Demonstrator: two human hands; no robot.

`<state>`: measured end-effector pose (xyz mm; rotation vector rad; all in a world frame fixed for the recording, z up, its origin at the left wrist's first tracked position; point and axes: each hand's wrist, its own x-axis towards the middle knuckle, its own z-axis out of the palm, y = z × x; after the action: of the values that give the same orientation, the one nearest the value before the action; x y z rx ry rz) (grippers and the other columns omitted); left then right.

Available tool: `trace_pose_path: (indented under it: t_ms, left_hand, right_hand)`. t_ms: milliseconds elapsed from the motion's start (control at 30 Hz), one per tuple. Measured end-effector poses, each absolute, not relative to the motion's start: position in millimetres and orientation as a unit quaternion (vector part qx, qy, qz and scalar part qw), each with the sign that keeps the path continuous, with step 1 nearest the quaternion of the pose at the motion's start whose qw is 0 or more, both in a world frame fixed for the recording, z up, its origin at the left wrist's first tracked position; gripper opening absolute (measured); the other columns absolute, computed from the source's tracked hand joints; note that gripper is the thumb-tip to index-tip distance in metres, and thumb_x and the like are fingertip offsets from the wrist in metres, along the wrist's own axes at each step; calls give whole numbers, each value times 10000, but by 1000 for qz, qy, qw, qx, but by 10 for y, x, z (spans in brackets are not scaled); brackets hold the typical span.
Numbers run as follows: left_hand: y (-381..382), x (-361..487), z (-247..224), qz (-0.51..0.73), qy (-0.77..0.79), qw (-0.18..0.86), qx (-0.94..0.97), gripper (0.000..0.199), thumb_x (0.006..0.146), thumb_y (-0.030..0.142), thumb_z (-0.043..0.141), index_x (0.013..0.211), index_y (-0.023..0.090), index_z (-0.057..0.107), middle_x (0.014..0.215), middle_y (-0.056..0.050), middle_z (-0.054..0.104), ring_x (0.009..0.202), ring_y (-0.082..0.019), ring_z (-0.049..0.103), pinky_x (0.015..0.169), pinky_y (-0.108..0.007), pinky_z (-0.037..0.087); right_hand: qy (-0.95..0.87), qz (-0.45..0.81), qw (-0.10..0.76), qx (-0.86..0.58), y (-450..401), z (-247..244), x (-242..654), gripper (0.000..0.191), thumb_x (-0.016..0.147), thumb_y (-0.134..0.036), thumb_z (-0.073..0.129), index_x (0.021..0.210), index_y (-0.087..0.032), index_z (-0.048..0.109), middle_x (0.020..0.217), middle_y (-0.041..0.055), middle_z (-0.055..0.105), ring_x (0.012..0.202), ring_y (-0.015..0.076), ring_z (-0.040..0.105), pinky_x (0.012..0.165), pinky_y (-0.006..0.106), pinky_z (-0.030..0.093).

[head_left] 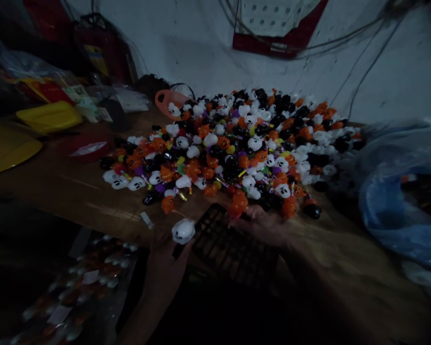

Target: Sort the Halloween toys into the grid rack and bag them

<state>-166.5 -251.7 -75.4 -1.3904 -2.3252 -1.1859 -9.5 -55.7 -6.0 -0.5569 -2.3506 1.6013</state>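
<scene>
Left of black rack (219, 235): left hand (168, 258), bare; forearm bare too. Right of it: right hand (264, 224), bare.

Toward the left end of the tabletop (93, 196) lie a yellow container (50, 117) and red dish (65, 149); a calendar (269, 21) hangs beyond the back edge.

Beyond the rack (219, 239), the heap (210, 140) bars a low pass and spreads wide to both sides. Left of the rack, the left hand (168, 258) and its ghost (183, 232) stand close in the way; past them lies mostly bare table (89, 196). Right of the rack, the right hand (264, 225) and forearm (294, 249) crowd the edge, then bare table reaches the bag (377, 211)
</scene>
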Motion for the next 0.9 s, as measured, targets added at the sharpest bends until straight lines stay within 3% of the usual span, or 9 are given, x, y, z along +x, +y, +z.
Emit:
trace_pose_path:
  t_ms: [133, 300, 467, 633, 900]
  left_hand:
    - [-2518, -1647, -789, -407, -787, 117, -449, 221, 870, 383, 559, 949, 216, 679, 867, -74, 700, 859, -268, 645, 853, -445, 505]
    - [-2483, -1651, -834, -408, -787, 128, -445, 265, 878, 390, 558, 1022, 195, 663, 1032, -104, 682, 1019, -275, 612, 910, -438, 480]
    - [-2425, -1702, -805, -395, -794, 124, -446, 233, 865, 387, 582, 962, 198, 678, 915, -96, 701, 919, -284, 637, 883, -469, 478]
    - [-2409, -1724, -768, -405, -788, 106, -450, 235, 847, 392, 608, 906, 180, 688, 920, -104, 702, 916, -278, 642, 890, -454, 480]
    - [-2405, -1704, -787, -404, -802, 81, -433, 253, 855, 382, 600, 1012, 202, 685, 969, -73, 715, 939, -247, 649, 896, -424, 489]
  right_hand:
    - [-711, 668, 106, -195, -528, -124, -93, 267, 790, -422, 669, 852, -162, 669, 605, -45, 538, 538, 74, 457, 535, 198, 378]
    - [-636, 744, 115, -171, -517, -167, -118, 207, 794, -348, 685, 895, -167, 679, 835, 6, 661, 524, 45, 454, 521, 191, 362]
    - [-602, 774, 116, -158, -554, -150, -158, 226, 779, -358, 690, 879, -156, 678, 852, 36, 686, 503, 53, 458, 502, 204, 362]
    - [-600, 781, 96, -145, -613, -158, -109, 276, 793, -381, 669, 932, -143, 674, 878, 63, 683, 535, 59, 438, 507, 206, 352]
    - [-683, 684, 95, -237, -690, -208, -56, 317, 759, -411, 685, 932, -145, 688, 818, 39, 686, 566, 80, 482, 535, 217, 388]
